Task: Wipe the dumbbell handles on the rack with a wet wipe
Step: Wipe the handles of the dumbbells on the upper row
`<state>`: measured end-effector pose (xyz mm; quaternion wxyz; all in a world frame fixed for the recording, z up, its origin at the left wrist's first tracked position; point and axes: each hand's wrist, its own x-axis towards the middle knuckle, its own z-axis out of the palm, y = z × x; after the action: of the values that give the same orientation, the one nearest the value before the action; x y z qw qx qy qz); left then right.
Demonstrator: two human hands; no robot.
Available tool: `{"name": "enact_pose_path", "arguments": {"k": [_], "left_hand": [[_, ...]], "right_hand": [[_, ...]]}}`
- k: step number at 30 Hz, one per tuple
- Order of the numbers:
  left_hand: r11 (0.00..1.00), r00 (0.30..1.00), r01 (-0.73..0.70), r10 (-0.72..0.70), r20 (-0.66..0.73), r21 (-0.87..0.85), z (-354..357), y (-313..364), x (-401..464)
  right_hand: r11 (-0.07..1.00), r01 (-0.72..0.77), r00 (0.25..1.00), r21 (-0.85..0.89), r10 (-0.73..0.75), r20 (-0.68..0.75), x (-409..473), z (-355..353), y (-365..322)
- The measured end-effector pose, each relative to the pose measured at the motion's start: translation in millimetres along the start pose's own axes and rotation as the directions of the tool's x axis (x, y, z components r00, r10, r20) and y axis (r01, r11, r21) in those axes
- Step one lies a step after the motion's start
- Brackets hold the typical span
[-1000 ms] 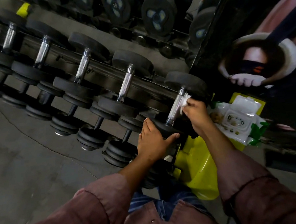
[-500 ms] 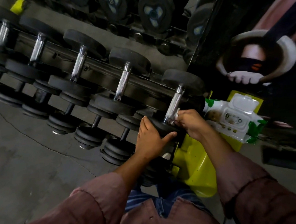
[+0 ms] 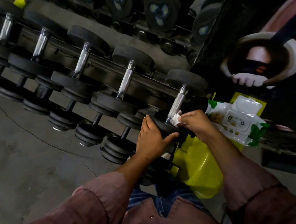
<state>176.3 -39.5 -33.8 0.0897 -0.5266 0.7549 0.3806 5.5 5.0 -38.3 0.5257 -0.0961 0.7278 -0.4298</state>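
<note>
While the wet wipe [image 3: 176, 118] sits bunched at the near end of the end dumbbell's handle [image 3: 176, 104], pinched in the right hand [image 3: 195, 120], the job looks to be at its first handle. This dumbbell lies at the right end of the rack's [image 3: 141, 87] upper row, just beside the pack of wipes [image 3: 235, 121]. The left hand [image 3: 151, 140] lies flat with straight fingers on the dumbbell's near weight [image 3: 165, 126], seemingly steadying it. Most of this handle's metal stands bare above the wipe, and whether it is already clean cannot be told. Further left of the pack, the next handle [image 3: 126, 81], another handle [image 3: 82, 61] and more beyond it show no wipe on them, so by my judgement nearly the whole row remains. Lower dumbbells sit under the row, their handles mostly hidden.
</note>
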Motion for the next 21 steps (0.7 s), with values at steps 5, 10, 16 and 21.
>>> {"name": "enact_pose_path", "arguments": {"k": [5, 10, 16, 21], "left_hand": [[1.0, 1.0, 0.006, -0.006, 0.007, 0.002, -2, 1, -1], [1.0, 1.0, 0.009, -0.009, 0.01, 0.003, -2, 1, -1], [1.0, 1.0, -0.003, 0.003, 0.001, 0.003, -1, 1, -1], [1.0, 1.0, -0.005, 0.005, 0.006, 0.013, -2, 0, -1]], "right_hand": [[0.994, -0.004, 0.986, -0.111, -0.014, -0.168, 11, 15, 10], [0.95, -0.067, 0.985, 0.306, 0.112, -0.133, 17, 22, 2], [0.633, 0.022, 0.977, 0.774, 0.151, -0.151, 37, 4, -15], [0.726, 0.001, 0.975, 0.688, 0.152, -0.161, 34, 5, -17]]}}
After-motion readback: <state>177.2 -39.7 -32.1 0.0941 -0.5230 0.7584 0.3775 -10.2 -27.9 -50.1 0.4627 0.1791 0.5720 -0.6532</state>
